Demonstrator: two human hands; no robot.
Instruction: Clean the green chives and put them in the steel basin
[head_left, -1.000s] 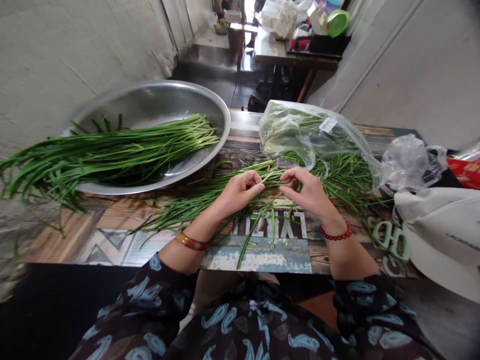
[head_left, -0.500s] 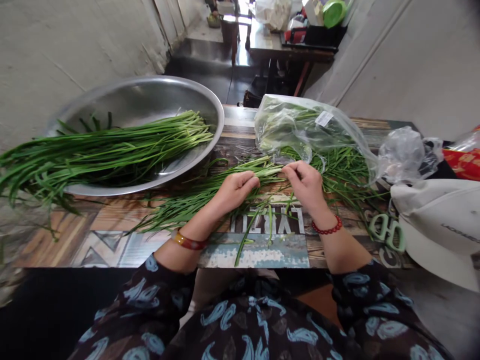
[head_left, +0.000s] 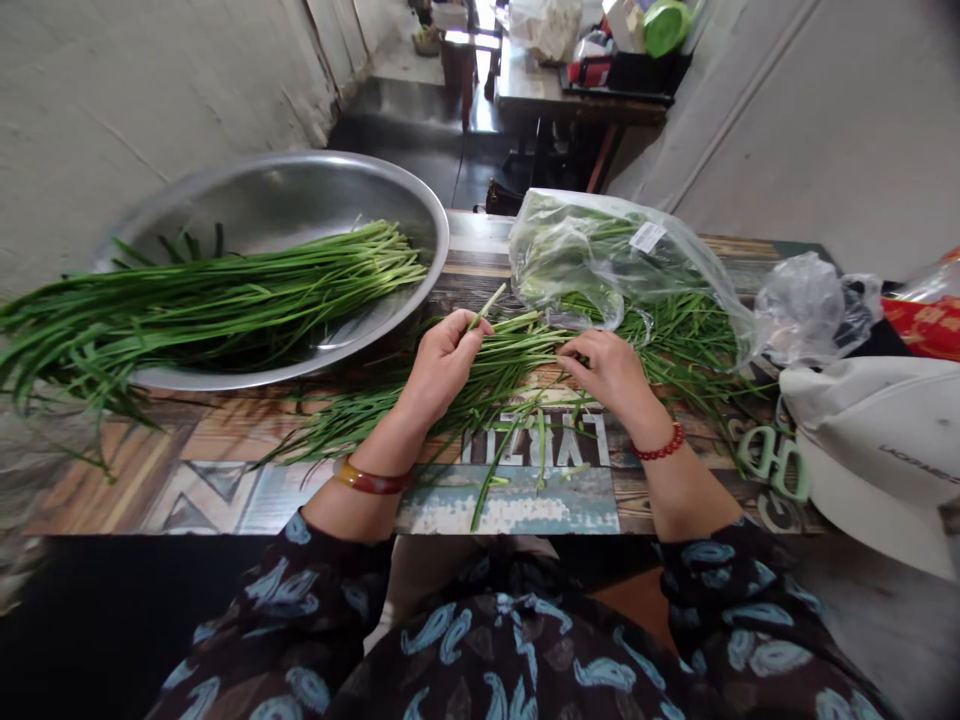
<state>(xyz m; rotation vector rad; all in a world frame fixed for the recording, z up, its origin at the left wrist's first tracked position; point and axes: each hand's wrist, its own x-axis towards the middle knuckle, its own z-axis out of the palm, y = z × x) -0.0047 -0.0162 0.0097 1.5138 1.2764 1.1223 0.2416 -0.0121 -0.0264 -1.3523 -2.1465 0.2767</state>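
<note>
A pale chive stalk end sticks up from between the thumb and fingers of my left hand, which is closed on it. Under and beside that hand, a loose bunch of garlic chives lies across the table, its pale ends pointing right. My right hand is at those ends with thumb and fingertips pinched together; whatever is between them is hidden. Loose trimmed leaves are scattered in front of the hands.
A wide steel basin at the left holds a large bunch of chives hanging over its rim. Behind my right hand lies a clear plastic bag of chives. Green-handled scissors and a white cap lie at the right of the patterned table.
My left hand has moved left and turned upward, away from the right hand, with a chive stalk now standing out of its grip. My right hand has shifted slightly down, staying by the stalk ends.
</note>
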